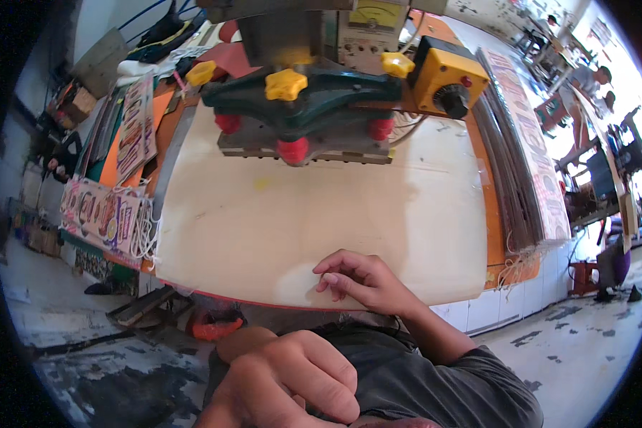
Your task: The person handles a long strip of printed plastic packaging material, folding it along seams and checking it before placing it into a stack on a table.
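- My right hand (360, 282) rests on the near edge of the cream work board (321, 214). Its fingers (335, 267) are bent and loosely curled, and I see nothing pinched in them.
- My left hand (292, 381) is low and close to me, over my dark shirt (421, 385). It is curled into a loose fist. I cannot tell if anything is inside it.
- The board is flat and bare in front of my right hand.
- At the far end of the board sits a green press head (314, 96) with yellow knobs (285, 84) on top and red feet (292, 150) below.
- A yellow box with a black dial (446, 85) is fixed just beside the press, on its right.
- Printed bags with white strings (110, 214) hang off the left side of the table.
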A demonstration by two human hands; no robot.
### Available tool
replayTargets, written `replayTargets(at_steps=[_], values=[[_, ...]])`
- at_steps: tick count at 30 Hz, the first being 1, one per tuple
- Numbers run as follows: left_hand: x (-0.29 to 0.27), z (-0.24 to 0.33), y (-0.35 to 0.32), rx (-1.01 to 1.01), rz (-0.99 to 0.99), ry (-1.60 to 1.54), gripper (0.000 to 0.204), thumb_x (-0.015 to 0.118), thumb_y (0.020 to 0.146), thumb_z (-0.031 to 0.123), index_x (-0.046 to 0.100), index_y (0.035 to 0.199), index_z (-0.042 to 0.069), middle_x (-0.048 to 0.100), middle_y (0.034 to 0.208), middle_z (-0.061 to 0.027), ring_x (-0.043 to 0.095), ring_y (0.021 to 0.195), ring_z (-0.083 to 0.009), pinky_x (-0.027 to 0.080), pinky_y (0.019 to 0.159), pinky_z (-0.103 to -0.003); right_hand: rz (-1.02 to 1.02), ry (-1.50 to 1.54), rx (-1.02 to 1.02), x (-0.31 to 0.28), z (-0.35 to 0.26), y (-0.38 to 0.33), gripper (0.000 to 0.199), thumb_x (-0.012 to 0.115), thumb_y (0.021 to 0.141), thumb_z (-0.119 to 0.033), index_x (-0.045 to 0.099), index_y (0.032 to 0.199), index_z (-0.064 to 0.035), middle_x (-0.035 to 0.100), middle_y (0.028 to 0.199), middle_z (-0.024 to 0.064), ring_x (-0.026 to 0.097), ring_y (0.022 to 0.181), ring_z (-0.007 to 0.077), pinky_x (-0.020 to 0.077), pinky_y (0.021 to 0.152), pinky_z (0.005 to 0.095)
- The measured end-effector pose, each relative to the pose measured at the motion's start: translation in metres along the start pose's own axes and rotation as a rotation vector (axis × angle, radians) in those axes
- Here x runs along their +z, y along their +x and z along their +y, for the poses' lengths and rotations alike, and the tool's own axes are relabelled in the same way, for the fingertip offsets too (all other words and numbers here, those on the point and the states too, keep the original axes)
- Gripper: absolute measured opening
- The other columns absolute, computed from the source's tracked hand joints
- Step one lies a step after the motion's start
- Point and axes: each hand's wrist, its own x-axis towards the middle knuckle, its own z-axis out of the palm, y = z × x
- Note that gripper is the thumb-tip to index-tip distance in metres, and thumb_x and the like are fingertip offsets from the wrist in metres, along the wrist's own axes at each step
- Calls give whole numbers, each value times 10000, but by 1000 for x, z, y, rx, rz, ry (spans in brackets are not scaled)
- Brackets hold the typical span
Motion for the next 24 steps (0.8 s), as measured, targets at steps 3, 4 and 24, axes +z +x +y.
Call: replayTargets(at_steps=[3,4,24], values=[[-8,2,-6,-63,-74,13,302,724,962,333,599,1235,362,672,795,-121,585,524,-212,433,464,-297,9,1,-44,1,9,0,238,573,1074,-166,616,1247,-8,720,971,65,644,825,99,546,760,272],[-10,4,-9,-101,-90,42,317,716,968,351,587,1256,324,677,799,-118,589,532,-221,433,460,-300,3,15,-36,1,9,0,235,570,1075,-165,614,1247,-11,719,973,66,645,823,101,546,761,274],[-139,15,-88,-852,-439,1512,433,666,942,189,631,1346,35,556,1492,-155,469,1427,-371,353,1183,-516,172,-685,-372,-12,-6,-16,204,639,973,-96,636,1153,1,680,1147,165,662,1017,308,543,901,411]])
